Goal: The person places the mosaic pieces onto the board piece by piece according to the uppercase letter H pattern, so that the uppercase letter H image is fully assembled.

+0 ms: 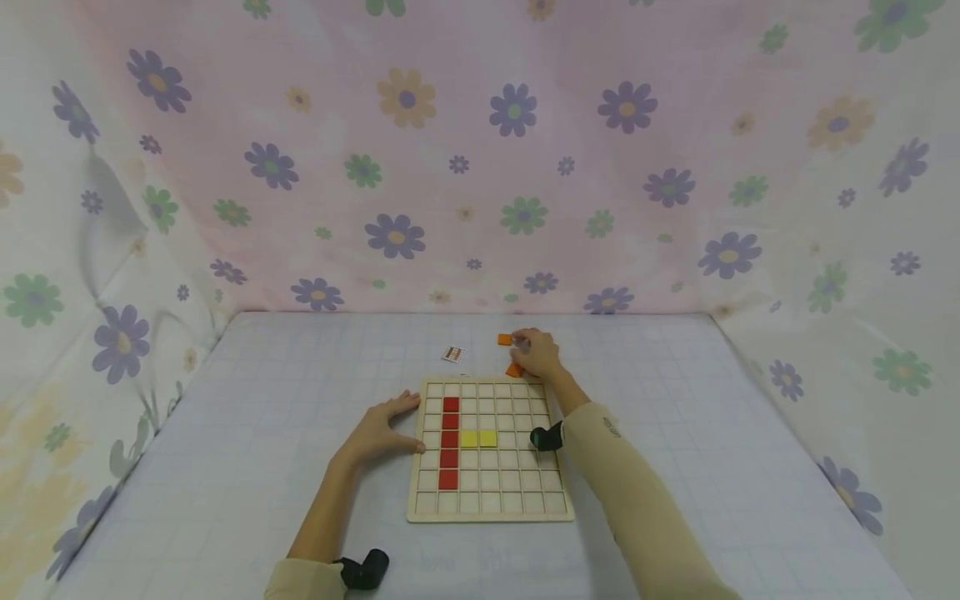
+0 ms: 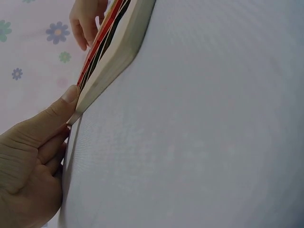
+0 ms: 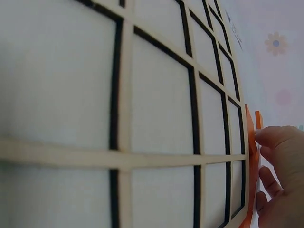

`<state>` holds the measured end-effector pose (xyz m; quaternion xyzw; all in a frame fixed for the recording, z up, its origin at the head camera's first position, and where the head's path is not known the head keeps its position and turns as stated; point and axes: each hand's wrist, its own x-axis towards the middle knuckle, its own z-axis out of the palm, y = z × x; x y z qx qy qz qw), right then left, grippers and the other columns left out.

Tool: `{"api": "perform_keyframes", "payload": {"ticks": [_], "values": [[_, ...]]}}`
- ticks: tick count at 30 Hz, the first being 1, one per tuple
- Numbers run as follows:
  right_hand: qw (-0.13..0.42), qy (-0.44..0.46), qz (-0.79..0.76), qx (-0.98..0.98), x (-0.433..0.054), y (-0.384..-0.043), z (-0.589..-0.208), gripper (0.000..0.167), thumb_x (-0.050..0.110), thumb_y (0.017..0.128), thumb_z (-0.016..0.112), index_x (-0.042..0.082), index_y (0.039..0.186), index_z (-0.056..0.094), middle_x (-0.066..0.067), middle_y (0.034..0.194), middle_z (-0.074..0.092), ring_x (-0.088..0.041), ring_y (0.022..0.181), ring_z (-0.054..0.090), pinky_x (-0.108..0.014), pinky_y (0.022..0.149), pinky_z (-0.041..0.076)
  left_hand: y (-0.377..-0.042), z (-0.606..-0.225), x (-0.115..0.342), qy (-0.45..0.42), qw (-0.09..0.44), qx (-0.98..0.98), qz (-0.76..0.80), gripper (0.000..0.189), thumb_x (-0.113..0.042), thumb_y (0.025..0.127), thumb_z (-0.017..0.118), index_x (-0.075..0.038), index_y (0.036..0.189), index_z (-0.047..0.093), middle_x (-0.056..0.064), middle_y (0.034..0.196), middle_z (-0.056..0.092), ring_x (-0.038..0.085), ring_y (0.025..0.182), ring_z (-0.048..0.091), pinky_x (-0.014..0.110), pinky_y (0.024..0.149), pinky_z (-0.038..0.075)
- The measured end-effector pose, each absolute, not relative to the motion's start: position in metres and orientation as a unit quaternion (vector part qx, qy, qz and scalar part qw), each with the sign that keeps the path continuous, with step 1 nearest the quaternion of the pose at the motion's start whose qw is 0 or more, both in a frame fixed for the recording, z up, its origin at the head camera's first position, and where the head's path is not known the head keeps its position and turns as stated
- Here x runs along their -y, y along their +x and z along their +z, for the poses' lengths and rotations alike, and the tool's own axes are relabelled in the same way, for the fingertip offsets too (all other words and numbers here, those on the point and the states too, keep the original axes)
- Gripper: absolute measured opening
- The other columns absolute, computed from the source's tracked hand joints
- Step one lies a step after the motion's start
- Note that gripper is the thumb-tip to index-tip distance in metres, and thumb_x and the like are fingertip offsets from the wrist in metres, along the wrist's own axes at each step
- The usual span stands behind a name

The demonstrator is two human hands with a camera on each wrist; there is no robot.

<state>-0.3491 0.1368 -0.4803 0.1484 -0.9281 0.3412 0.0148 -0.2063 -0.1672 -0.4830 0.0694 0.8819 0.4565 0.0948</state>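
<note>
A square wooden grid board (image 1: 491, 518) lies on the table with a column of several red tiles (image 1: 448, 458) and two yellow tiles (image 1: 478, 438) in its cells. Along its left edge my left hand (image 1: 381, 432) rests with thumb and fingers spread; the thumb touches the rim in the left wrist view. Beyond the board's far right corner, my right hand (image 1: 537, 353) reaches down with bent fingers, fingertips right at an orange tile (image 1: 504, 339). Another orange tile (image 1: 513, 369) shows partly under that hand. I cannot tell whether the fingers pinch a tile.
A small printed card (image 1: 453, 354) lies behind the board, left of the orange tiles. White cloth covers the table (image 1: 285, 392), and a flowered curtain (image 1: 465, 192) rises behind it and at both sides.
</note>
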Motion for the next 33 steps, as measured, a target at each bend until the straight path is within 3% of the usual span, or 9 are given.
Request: {"api": "perform_keyframes", "payload": {"ticks": [7,11,17,23,33], "values": [[0.007,0.165,0.299,0.940,-0.131,-0.352,-0.479,0.046,0.017,0.087,0.057,0.007,0.132,0.054,-0.016,0.139,0.045,-0.048,0.122,0.038,-0.066,0.090,0.034,-0.208,-0.485,0.168,0.074,0.090,-0.888,0.446,0.088,-0.028,0.058,0.089,-0.010,0.135,0.051,0.009,0.148,0.037,0.033,0.140,0.024,0.053,0.113,0.017],[-0.010,0.161,0.309,0.937,-0.126,-0.354,-0.480,0.045,0.017,0.089,0.057,0.009,0.133,0.054,-0.015,0.137,0.049,-0.046,0.125,0.033,-0.065,0.094,0.029,-0.208,-0.485,0.168,0.070,0.092,-0.888,0.445,0.087,-0.029,0.059,0.088,-0.011,0.136,0.052,0.008,0.148,0.037,0.033,0.141,0.023,0.053,0.114,0.016],[0.026,0.136,0.345,0.928,-0.122,-0.351,-0.481,0.041,0.015,0.086,0.061,0.002,0.125,0.059,-0.020,0.121,0.059,-0.041,0.115,0.048,-0.062,0.093,0.035,-0.209,-0.486,0.167,0.082,0.091,-0.888,0.443,0.086,-0.028,0.060,0.088,-0.009,0.135,0.051,0.009,0.147,0.039,0.034,0.140,0.023,0.054,0.113,0.017],[0.051,0.123,0.354,0.926,-0.124,-0.349,-0.481,0.036,0.013,0.084,0.067,-0.007,0.113,0.062,-0.021,0.103,0.065,-0.033,0.093,0.061,-0.043,0.081,0.052,-0.209,-0.484,0.167,0.081,0.089,-0.887,0.447,0.086,-0.027,0.060,0.088,-0.008,0.135,0.052,0.009,0.147,0.039,0.034,0.140,0.023,0.053,0.113,0.016],[0.022,0.099,0.463,0.880,-0.133,-0.352,-0.485,0.035,0.010,0.081,0.072,-0.009,0.109,0.063,-0.023,0.103,0.065,-0.032,0.092,0.061,-0.036,0.078,0.054,-0.209,-0.485,0.168,0.081,0.088,-0.884,0.453,0.086,-0.027,0.059,0.089,-0.007,0.135,0.052,0.010,0.146,0.040,0.033,0.140,0.024,0.053,0.113,0.017]]}}
